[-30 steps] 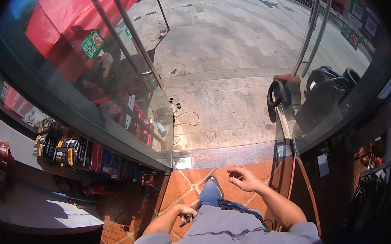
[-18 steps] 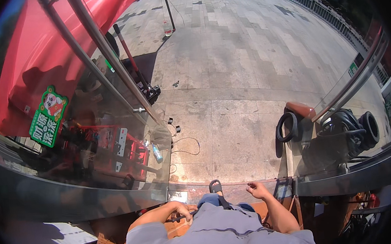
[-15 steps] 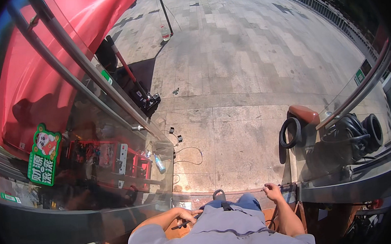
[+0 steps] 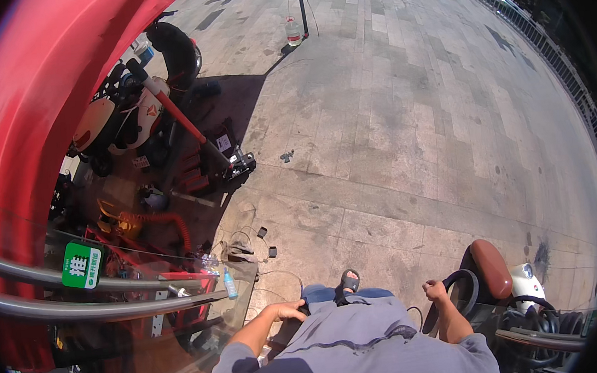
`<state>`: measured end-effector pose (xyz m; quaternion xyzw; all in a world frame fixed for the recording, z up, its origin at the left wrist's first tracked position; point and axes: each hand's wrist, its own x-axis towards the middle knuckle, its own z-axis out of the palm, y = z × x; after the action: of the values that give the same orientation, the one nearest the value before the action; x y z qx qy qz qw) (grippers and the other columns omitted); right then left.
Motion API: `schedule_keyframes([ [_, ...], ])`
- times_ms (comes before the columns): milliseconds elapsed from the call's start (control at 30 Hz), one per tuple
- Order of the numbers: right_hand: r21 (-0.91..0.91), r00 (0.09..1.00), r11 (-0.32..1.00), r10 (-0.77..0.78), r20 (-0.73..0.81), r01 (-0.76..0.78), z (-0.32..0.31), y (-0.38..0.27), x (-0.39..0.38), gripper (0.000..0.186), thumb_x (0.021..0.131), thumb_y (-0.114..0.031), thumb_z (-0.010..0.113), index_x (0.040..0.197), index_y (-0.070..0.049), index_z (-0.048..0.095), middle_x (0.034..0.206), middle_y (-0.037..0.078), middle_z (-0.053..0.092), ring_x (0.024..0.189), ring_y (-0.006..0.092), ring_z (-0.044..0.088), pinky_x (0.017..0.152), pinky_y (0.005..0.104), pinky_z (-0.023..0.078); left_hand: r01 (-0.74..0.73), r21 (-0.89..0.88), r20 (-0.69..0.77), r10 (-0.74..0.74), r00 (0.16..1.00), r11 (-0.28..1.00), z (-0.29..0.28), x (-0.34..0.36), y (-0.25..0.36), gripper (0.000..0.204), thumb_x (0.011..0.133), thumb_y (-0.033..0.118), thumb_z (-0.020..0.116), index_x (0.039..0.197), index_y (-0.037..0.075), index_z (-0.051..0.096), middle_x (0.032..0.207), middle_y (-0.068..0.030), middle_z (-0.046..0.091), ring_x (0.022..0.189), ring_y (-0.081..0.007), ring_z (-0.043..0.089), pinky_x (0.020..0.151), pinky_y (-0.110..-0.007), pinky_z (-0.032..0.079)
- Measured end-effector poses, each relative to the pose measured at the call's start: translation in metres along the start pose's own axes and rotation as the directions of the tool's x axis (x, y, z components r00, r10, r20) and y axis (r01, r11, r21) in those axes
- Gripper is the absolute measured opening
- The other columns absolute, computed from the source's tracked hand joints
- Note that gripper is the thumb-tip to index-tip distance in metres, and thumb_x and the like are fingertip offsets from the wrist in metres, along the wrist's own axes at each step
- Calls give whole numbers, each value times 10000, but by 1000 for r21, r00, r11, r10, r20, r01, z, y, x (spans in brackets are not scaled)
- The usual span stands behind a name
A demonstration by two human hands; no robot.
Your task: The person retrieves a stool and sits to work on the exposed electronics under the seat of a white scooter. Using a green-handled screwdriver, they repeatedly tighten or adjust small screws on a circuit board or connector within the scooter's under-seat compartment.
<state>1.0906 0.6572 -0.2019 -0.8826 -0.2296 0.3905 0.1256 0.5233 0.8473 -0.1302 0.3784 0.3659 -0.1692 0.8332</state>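
Note:
My left hand (image 4: 288,311) is at the left of my waist, fingers curled inward. Whatever it holds is mostly hidden below it. Low on my right, my right hand (image 4: 434,290) is closed with the fingers bent together, and I cannot make out anything in them. Just beyond that hand curves a black tyre-like ring (image 4: 469,289); whether they touch is unclear. A brown padded seat (image 4: 491,269) lies beside the ring. My sandalled foot (image 4: 350,280) is stepping onto the paving ahead.
Left, a glass door has metal bars (image 4: 110,307) and a green sign (image 4: 82,265); a small blue bottle (image 4: 230,285) stands near them. Beyond are a red-handled floor jack (image 4: 240,164), a scooter (image 4: 140,118) and a red canopy (image 4: 16,126). A water jug (image 4: 293,32) sits by a pole.
I have moved forward through the doorway, and the view has turned left. The dark rod seen in my left hand before is no longer clearly visible. My right hand is now near the ring.

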Motion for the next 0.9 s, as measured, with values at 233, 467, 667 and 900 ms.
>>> schedule_keyframes([
  [233, 260, 854, 840, -512, 89, 476, -125, -408, 193, 363, 1005, -173, 659, 1305, 31, 649, 1114, 149, 750, 981, 182, 696, 885, 328, 549, 12, 154, -270, 31, 962, 988, -99, 44, 165, 1130, 785, 446, 868, 1641, 29, 260, 1658, -200, 287, 1467, -301, 385, 988, -392, 531],
  [467, 228, 932, 939, -305, 198, 259, -79, -445, 295, 380, 982, -170, 668, 1302, 33, 648, 1081, 165, 749, 970, 197, 703, 888, 349, 556, -151, 214, -196, 193, 961, 965, -263, 91, 336, 1037, 784, 419, 893, 1585, 15, 372, 1562, -227, 436, 1407, -320, 465, 1161, -430, 387],
  [667, 215, 886, 906, 268, 377, -365, -65, -371, 328, 316, 920, -186, 704, 1139, 41, 689, 827, 105, 715, 644, 204, 669, 560, 353, 543, 23, -78, -60, -27, 998, 997, -353, 94, 420, 1046, 815, 237, 868, 1645, 57, 258, 1561, -212, 462, 1311, -227, 549, 1029, -351, 473],
  [900, -66, 871, 973, 227, 436, -220, -40, -497, 527, 252, 931, -136, 645, 1100, 44, 699, 762, 73, 691, 573, 163, 609, 549, 314, 499, -113, -81, -548, 51, 835, 990, -463, 202, 474, 378, 930, 76, 665, 1305, 52, 622, 923, 6, 653, 815, -77, 600, 729, -284, 503],
])
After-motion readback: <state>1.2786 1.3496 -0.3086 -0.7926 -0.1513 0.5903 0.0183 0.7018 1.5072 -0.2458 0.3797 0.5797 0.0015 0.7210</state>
